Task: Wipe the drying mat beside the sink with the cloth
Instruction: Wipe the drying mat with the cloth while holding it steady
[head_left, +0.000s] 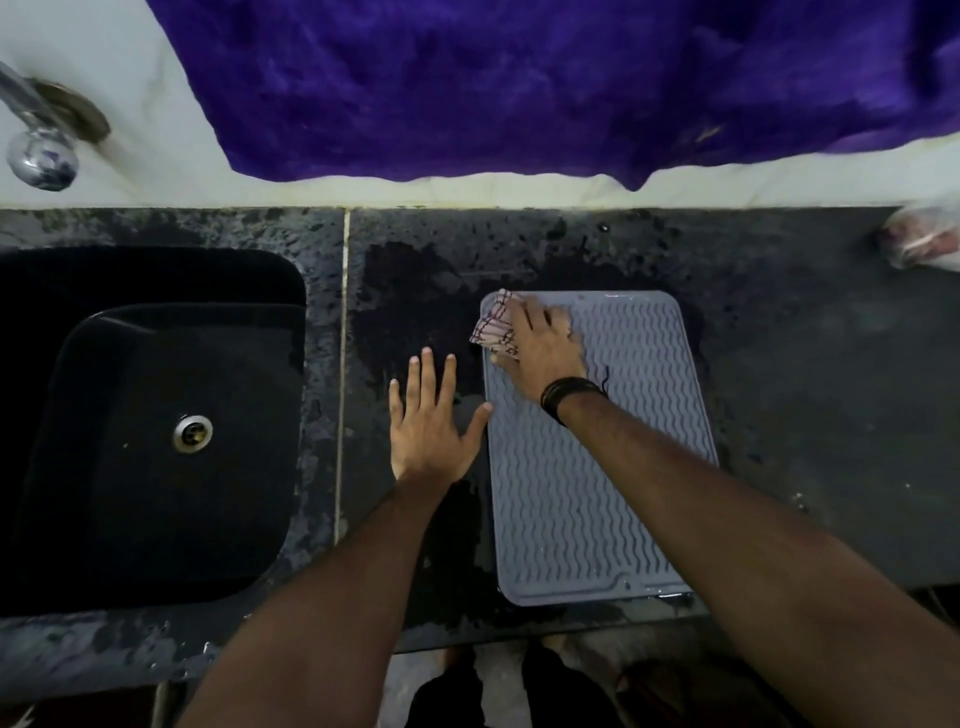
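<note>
A grey ribbed drying mat lies on the dark counter to the right of the black sink. My right hand presses a checked pink-and-white cloth onto the mat's far left corner; most of the cloth is hidden under the hand. My left hand lies flat on the wet counter just left of the mat, fingers spread, its thumb touching the mat's left edge.
A chrome tap juts out over the sink at the top left. A purple fuzzy fabric hangs over the back wall. A plastic bag sits at the counter's far right. The counter's front edge is near my body.
</note>
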